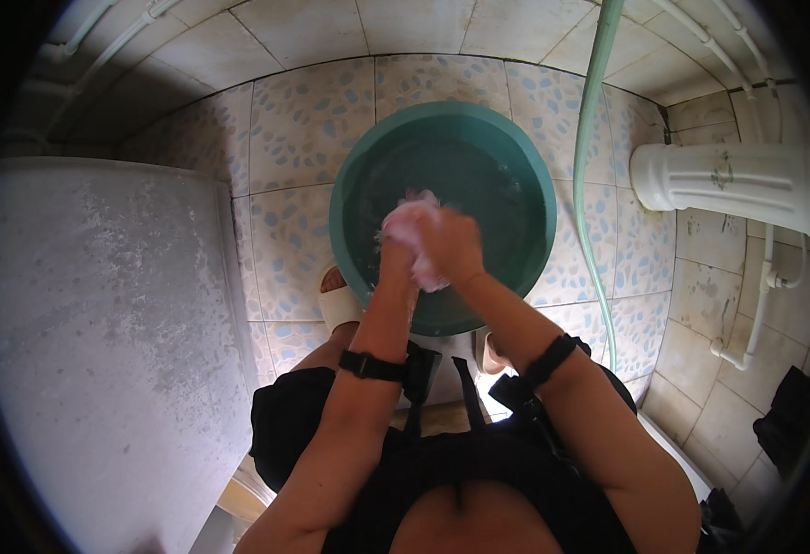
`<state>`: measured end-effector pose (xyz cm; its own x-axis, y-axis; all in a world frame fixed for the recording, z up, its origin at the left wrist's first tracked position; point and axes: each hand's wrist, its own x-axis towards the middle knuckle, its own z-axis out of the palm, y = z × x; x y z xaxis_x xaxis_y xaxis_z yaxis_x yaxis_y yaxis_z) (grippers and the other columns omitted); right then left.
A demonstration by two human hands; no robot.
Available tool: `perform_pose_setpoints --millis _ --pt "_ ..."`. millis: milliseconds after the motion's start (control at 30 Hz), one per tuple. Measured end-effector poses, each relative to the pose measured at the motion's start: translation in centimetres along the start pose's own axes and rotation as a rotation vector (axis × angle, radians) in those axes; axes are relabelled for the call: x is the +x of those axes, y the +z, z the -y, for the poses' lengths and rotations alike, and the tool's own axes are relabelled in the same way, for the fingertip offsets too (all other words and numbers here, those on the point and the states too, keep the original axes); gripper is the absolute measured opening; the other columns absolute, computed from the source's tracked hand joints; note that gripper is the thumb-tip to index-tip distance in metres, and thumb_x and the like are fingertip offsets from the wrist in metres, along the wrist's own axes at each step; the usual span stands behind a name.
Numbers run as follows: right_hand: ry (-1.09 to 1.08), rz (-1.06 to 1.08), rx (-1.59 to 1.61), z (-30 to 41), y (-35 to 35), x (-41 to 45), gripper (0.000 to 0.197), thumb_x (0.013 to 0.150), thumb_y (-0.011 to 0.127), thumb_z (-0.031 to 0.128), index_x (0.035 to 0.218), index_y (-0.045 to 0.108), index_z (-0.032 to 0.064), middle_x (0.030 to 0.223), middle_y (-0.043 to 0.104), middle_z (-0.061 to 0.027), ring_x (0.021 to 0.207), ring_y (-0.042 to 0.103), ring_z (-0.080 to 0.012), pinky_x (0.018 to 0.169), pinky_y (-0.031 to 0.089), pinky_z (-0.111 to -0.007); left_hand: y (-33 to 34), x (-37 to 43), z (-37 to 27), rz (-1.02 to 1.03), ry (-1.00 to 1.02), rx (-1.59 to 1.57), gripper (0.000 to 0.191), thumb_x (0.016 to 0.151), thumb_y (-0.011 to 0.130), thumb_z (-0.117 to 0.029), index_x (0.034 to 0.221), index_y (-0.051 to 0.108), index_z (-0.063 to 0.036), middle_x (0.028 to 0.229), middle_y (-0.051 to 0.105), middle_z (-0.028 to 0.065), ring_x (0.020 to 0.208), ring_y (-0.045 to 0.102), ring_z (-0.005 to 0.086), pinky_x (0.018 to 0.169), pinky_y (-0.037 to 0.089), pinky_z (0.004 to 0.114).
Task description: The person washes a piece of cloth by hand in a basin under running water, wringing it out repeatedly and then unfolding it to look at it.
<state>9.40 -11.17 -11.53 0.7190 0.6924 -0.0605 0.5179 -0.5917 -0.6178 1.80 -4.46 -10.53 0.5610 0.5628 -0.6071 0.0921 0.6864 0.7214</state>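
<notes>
A pink wet cloth (415,215) is bunched between my two hands, above the water in a round green plastic basin (443,111). My left hand (398,246) is largely covered by the cloth, with pink fabric wrapped over its fingers. From the right, my right hand (454,239) grips the cloth; its fingers are blurred and partly hidden. One end of the cloth hangs down between my wrists. Water (439,166) fills the lower part of the basin, and small splashes show beside my left hand.
The basin stands on patterned floor tiles (294,156) between my slippered feet. A grey worn slab (107,298) borders the left. A green hose (588,138) runs down right of the basin. Farther right are a white ceramic pedestal (730,176) and white pipes (758,318) along the wall.
</notes>
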Motion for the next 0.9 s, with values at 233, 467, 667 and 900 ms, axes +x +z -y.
perform_pose_setpoints --millis 233,467,667,900 --pt "0.937 -0.053 0.822 -12.6 3.2 -3.1 0.036 0.083 0.04 0.032 0.096 0.054 0.0015 0.082 0.058 -0.0182 0.078 0.056 -0.034 0.069 0.043 -0.041 -1.1 2.7 -1.1 -0.076 0.025 0.153 0.022 0.08 0.055 -0.017 0.095 0.056 -0.0015 0.091 0.057 0.0071 0.079 0.053 0.0121 0.071 0.042 0.023" --pt "0.392 0.459 -0.173 -9.1 1.7 0.4 0.053 0.076 0.051 0.031 0.118 0.038 0.0002 0.111 0.046 -0.024 0.105 0.045 -0.0346 0.088 0.036 -0.039 -7.2 7.6 4.4 -0.278 0.054 0.602 0.045 0.073 0.055 -0.019 0.115 0.048 -0.0071 0.11 0.049 0.0159 0.099 0.049 0.0282 0.086 0.037 0.032" --pt "0.229 0.618 0.219 -9.5 4.5 3.6 0.05 0.074 0.055 0.024 0.119 0.041 0.0068 0.101 0.055 -0.0185 0.093 0.053 -0.0258 0.081 0.042 -0.032 -4.7 7.1 5.3 -0.065 0.077 0.669 0.049 0.072 0.056 -0.01 0.118 0.042 -0.0012 0.116 0.045 0.0124 0.099 0.048 0.0206 0.083 0.039 0.029" --pt "0.161 0.753 0.5 -9.4 7.2 5.3 0.033 0.074 0.057 0.023 0.101 0.053 0.0049 0.091 0.057 -0.014 0.082 0.056 -0.0187 0.072 0.046 -0.031 -5.4 7.0 3.5 -0.161 -0.129 -0.095 0.038 0.083 0.049 -0.019 0.116 0.043 -0.0022 0.117 0.045 0.0109 0.105 0.045 0.023 0.091 0.034 0.031"
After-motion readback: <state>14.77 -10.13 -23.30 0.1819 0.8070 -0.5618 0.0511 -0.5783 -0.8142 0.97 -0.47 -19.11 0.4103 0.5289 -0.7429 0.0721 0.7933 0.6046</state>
